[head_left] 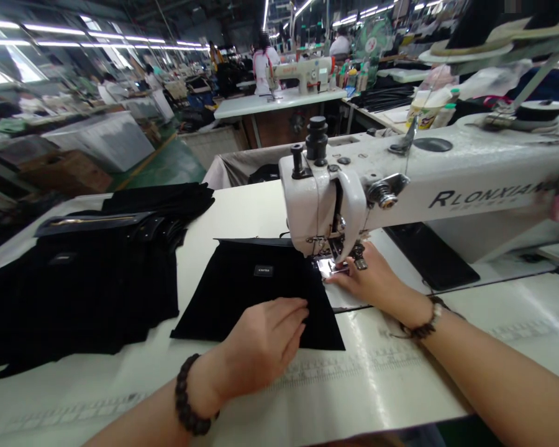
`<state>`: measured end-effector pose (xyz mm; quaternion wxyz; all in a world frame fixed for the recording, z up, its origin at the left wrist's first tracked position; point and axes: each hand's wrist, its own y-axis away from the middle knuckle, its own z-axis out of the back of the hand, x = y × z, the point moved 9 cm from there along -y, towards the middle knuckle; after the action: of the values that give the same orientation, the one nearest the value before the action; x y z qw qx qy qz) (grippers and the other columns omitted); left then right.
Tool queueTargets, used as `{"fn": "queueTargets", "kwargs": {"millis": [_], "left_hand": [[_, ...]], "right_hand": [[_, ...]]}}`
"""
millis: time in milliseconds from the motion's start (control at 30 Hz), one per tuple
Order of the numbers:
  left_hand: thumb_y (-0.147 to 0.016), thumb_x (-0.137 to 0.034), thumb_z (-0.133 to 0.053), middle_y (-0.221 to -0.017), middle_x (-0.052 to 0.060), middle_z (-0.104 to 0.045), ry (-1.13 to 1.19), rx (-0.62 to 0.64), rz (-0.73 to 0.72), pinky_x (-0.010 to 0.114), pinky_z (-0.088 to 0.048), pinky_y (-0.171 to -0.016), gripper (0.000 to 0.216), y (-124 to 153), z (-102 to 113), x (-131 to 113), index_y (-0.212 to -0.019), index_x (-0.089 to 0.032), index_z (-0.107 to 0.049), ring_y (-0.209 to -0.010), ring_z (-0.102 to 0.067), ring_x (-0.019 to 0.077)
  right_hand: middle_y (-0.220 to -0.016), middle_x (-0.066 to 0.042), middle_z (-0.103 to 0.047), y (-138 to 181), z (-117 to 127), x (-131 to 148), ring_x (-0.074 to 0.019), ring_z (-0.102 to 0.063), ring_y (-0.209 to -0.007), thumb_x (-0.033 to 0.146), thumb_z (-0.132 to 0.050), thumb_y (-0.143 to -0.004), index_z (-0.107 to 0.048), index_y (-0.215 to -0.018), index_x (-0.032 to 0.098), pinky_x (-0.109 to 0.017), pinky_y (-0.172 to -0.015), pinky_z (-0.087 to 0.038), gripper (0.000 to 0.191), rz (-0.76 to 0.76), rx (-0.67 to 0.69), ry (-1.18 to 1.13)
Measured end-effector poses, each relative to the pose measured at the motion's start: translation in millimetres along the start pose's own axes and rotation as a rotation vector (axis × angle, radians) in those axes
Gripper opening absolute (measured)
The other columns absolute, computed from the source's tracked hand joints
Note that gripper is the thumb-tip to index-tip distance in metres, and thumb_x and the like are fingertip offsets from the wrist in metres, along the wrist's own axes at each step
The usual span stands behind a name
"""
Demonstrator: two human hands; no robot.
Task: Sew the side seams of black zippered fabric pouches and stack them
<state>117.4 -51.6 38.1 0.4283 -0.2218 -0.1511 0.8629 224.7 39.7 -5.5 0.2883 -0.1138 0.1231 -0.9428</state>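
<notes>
A trapezoid-shaped black fabric panel (233, 298) with a small dark label (263, 270) lies on the sewing machine table. Its right edge reaches the metal presser foot (328, 267) of the white sewing machine (321, 180). My left hand (261, 338) rests on the panel's lower right part, fingers together and stretched out, gripping nothing visible. Beside the presser foot is my right hand (377, 276), its thumb and fingers apart. Some of its fingertips are hidden behind the foot and needle parts, so what they touch is unclear.
A stack of black fabric pieces (121, 279) lies at left, one with a zipper. A printed ruler scale (335, 366) runs along the table's front. Behind stand another sewing machine (302, 74), a small tub (422, 112) and people at work. Thread cones stand at upper right.
</notes>
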Motion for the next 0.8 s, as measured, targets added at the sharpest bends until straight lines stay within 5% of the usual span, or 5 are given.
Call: {"fn": "queueTargets", "kwargs": {"millis": [167,267,533,800], "left_hand": [[-0.088,-0.019,-0.038,-0.081,0.006,-0.065,0.105,-0.117,0.437,0.024,-0.051,-0.067,0.023,-6.8,21.7,55.3,-0.085,-0.013,-0.060,-0.075,-0.062,0.0152],[-0.088,-0.023,-0.036,-0.070,0.003,-0.062,0.122,-0.070,0.554,0.024,-0.046,-0.060,0.029,-10.5,22.0,69.0,-0.071,-0.014,-0.058,-0.066,-0.059,0.0146],[-0.086,-0.023,-0.037,-0.068,0.002,-0.059,0.144,-0.028,0.539,0.025,-0.044,-0.065,0.027,-20.5,20.5,63.3,-0.070,-0.015,-0.057,-0.071,-0.058,0.0158],[-0.085,-0.015,-0.039,-0.088,0.005,-0.062,0.060,-0.034,0.391,0.028,-0.049,-0.075,0.019,-23.6,25.1,45.6,-0.093,-0.014,-0.057,-0.083,-0.060,0.0168]], "right_hand": [[-0.074,-0.006,-0.057,13.1,11.2,20.5,-0.0201,-0.049,-0.071,0.023,-0.064,-0.075,-0.059,-0.077,0.014,-0.033,-0.065,-0.035,0.011,0.149,0.071,0.008],[-0.079,-0.005,-0.056,36.4,17.8,46.9,-0.0184,-0.049,-0.074,0.023,-0.059,-0.079,-0.059,-0.088,0.015,-0.033,-0.071,-0.035,0.011,0.344,0.148,-0.051],[-0.088,-0.009,-0.055,85.0,9.7,88.3,-0.0210,-0.048,-0.076,0.014,-0.046,-0.085,-0.056,-0.109,0.014,-0.037,-0.069,-0.036,0.026,0.380,0.119,-0.106],[-0.087,-0.012,-0.059,81.3,23.6,71.7,-0.0240,-0.053,-0.082,0.023,-0.053,-0.083,-0.059,-0.100,0.011,-0.039,-0.070,-0.042,0.022,0.203,0.010,-0.192]]}}
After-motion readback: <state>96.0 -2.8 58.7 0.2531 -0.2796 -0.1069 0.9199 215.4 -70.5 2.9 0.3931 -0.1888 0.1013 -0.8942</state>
